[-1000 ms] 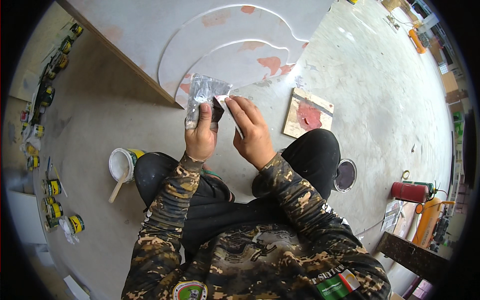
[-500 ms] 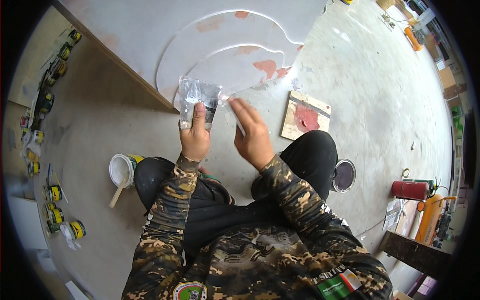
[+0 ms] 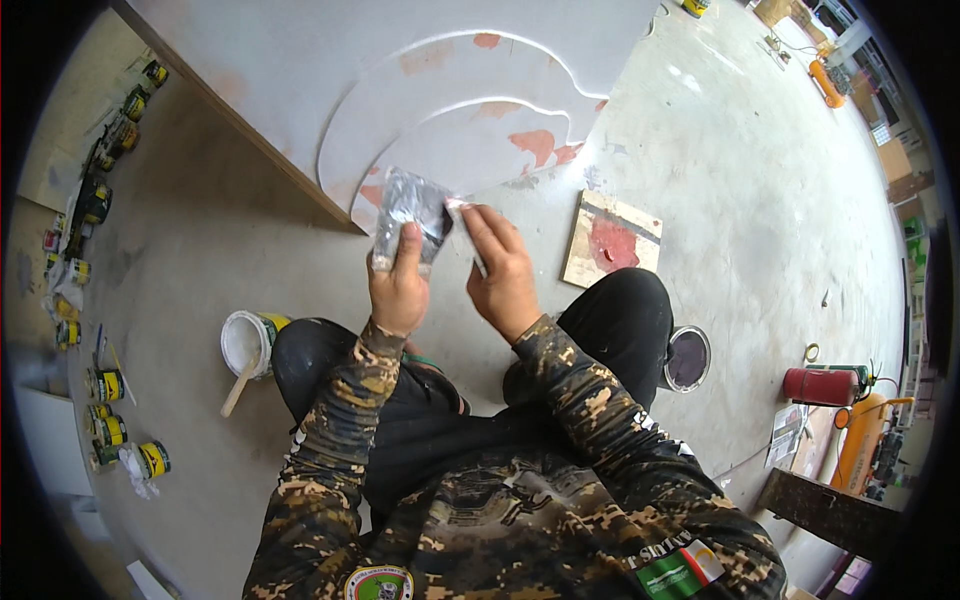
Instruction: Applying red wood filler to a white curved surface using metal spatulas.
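Observation:
My left hand (image 3: 400,290) grips a flat, shiny grey putty-smeared plate (image 3: 408,208) by its lower end, thumb across its face. My right hand (image 3: 508,285) is closed on a thin, flat scraper (image 3: 467,232), seen almost edge-on, its fingers straight along it. A little pinkish-white paste shows at the scraper's upper end, which is at the plate's right edge; whether they touch I cannot tell. Beyond both hands lies a pale grey panel (image 3: 270,80) with curved grooves and reddish filler patches (image 3: 533,145).
A wooden board (image 3: 575,245) with red paste lies ahead to the right. An open white tub (image 3: 240,340) with a stick stands by my left knee, a dark-filled can (image 3: 688,358) by my right. Several tins (image 3: 110,430) line the left; a red extinguisher (image 3: 820,386) lies right.
My left hand has come slightly down and to the right, and the plate now leans over to the right. The scraper is nearer the plate's right edge; my right hand has barely moved.

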Demonstrator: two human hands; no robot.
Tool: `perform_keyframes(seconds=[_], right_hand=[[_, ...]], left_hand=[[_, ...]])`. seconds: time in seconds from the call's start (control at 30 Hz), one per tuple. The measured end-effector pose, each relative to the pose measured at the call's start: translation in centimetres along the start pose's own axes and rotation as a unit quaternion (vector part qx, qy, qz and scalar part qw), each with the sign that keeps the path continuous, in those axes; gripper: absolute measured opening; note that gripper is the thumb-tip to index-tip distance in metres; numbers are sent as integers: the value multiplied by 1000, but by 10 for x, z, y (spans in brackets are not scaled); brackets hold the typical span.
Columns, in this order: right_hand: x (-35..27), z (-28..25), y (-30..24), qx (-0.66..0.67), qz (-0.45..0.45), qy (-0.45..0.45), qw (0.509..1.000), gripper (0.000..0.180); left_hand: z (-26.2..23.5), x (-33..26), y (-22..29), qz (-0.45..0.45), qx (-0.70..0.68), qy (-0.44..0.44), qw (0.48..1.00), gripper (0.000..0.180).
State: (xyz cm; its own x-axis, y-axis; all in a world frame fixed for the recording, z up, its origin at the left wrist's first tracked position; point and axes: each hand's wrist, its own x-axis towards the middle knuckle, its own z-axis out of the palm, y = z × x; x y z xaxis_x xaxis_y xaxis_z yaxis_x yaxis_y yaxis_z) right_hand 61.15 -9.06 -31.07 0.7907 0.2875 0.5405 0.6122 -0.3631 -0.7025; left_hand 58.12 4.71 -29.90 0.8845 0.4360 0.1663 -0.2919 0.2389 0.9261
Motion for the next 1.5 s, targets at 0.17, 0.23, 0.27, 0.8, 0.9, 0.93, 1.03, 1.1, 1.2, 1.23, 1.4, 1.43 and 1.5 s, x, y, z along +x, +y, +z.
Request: perform_keyframes(seconds=[0.17,0.23,0.27,0.8,0.9,0.93,1.03,1.1,1.2,1.23,1.4,1.43,1.5], right_hand=[[13,-14,3,31,38,23,999,64],[7,-13,-9,33,17,32,999,65],[4,-13,-14,33,18,32,999,65],[0,-4,-7,-18,-38,-13,999,71],[-2,-2,-5,-13,-28,-8,999,71],[-2,-3,-4,-16,-28,-6,999,71],[-1,-1,0,-20,-25,-4,999,69],[-1,-1,7,-15,-6,6,1000,67],[0,4,17,-12,64,32,997,66],[-3,2,19,-15,64,33,997,66],[-7,-5,-15,19,-40,-7,999,68],[-11,-2,-20,10,-40,-27,999,70],[-12,2,-19,13,-36,-29,999,70]], left_hand=[[-12,1,-3,43,101,-2,994,32],[-18,5,-2,30,85,-12,996,31],[-19,5,-2,16,67,-23,997,30],[-17,9,3,12,85,-18,996,32],[-16,9,5,9,87,-9,996,32],[-20,9,-2,9,85,-12,996,32],[-26,9,-2,-40,73,-21,996,27],[-16,9,5,-41,4,-22,999,28],[-9,6,11,-53,-64,-35,996,31],[-7,6,11,-41,-40,-30,998,30],[-15,13,4,-17,-51,-4,999,28],[-19,13,1,-16,-20,-8,1000,27],[-18,12,2,-6,-7,-11,1000,25]])
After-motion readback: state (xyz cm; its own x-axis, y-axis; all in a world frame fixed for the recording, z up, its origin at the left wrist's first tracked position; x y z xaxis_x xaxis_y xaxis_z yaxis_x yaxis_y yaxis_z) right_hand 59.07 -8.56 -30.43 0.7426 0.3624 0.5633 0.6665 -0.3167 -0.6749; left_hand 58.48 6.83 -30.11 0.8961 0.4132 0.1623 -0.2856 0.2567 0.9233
